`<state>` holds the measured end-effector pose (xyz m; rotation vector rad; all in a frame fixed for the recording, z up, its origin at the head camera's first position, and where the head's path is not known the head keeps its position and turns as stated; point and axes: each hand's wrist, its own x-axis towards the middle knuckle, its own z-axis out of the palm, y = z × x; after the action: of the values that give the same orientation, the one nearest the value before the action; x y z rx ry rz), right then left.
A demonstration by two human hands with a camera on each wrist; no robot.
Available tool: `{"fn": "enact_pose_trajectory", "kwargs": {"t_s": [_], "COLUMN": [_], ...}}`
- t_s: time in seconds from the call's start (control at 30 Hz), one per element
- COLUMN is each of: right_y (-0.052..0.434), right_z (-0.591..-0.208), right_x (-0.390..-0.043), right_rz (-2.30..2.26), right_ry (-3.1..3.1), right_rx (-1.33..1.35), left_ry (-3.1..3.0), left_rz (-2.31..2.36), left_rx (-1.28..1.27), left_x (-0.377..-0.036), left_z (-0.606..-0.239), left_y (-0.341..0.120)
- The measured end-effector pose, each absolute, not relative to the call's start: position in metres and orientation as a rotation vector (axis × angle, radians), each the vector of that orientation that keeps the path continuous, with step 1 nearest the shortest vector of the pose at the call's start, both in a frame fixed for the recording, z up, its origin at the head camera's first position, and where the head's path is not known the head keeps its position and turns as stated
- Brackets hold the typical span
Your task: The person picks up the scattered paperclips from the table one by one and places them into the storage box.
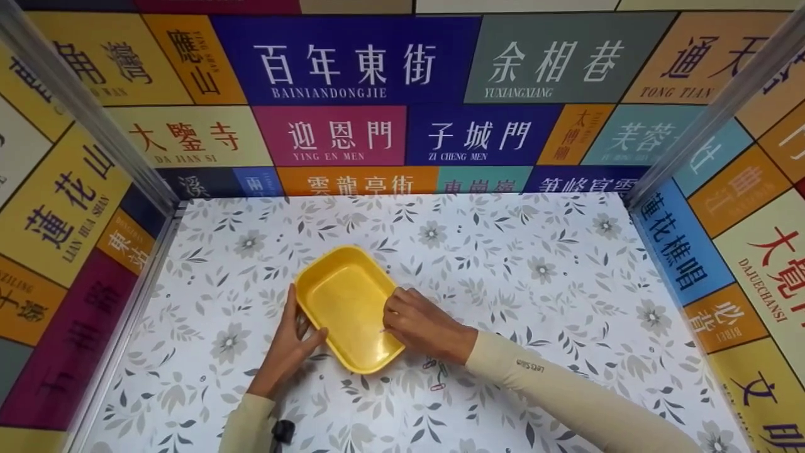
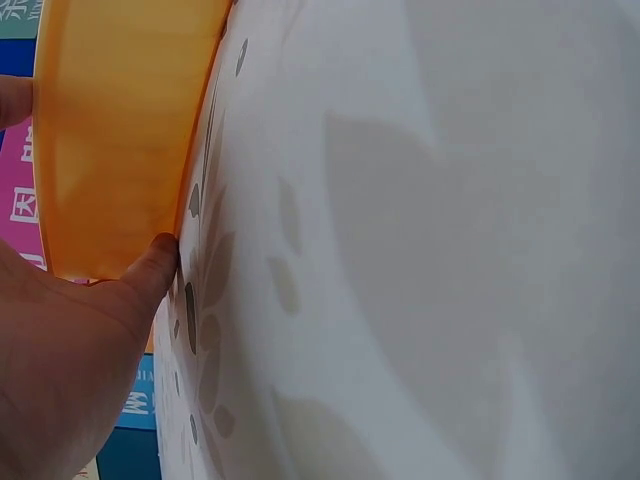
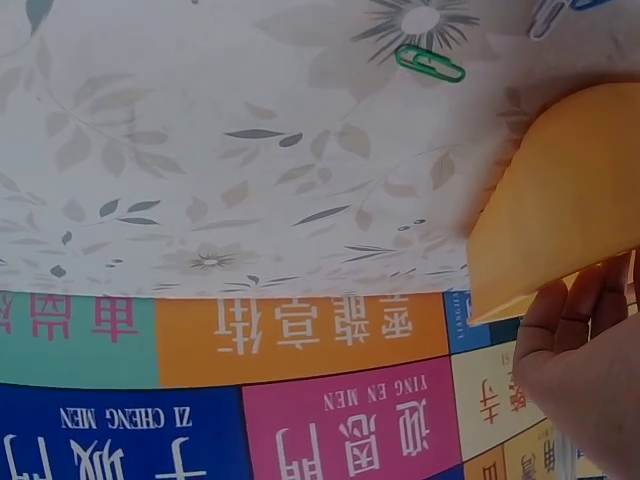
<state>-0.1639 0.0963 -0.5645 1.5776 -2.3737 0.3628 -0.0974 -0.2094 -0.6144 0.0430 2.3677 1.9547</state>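
A yellow plastic tray (image 1: 349, 302) lies on the flowered table (image 1: 516, 264), turned at a slant. My left hand (image 1: 297, 332) rests against its left side, fingers straight along the wall and thumb (image 2: 152, 272) pressed to the near corner of the tray (image 2: 115, 130). My right hand (image 1: 393, 318) hovers at the right rim with its fingers curled and appears to pinch a tiny pink paper clip (image 1: 382, 329) just over the tray's inside. In the right wrist view the fingers (image 3: 585, 310) sit beside the tray's outer wall (image 3: 565, 200).
A few loose paper clips (image 1: 435, 372) lie on the table under my right forearm; a green one (image 3: 430, 63) shows in the right wrist view. Walls with coloured sign panels (image 1: 352, 63) close in the table at the back and both sides.
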Motion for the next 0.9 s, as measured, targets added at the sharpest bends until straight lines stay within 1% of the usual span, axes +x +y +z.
{"fn": "enact_pose_trajectory", "kwargs": {"t_s": [0.5, 0.9], "right_y": [0.073, 0.05], "right_z": [-0.564, -0.565], "right_x": [-0.168, -0.164], "right_rz": [0.206, 0.069], "right_ry": [-2.436, -2.478], "right_rx": [1.656, 1.648], "left_ry": [2.357, 2.362], "left_rz": [1.956, 1.95], "left_rx": [0.042, 0.025], "left_x": [-0.097, -0.099], "left_z": [-0.615, -0.614], "left_y": [-0.209, -0.209]}}
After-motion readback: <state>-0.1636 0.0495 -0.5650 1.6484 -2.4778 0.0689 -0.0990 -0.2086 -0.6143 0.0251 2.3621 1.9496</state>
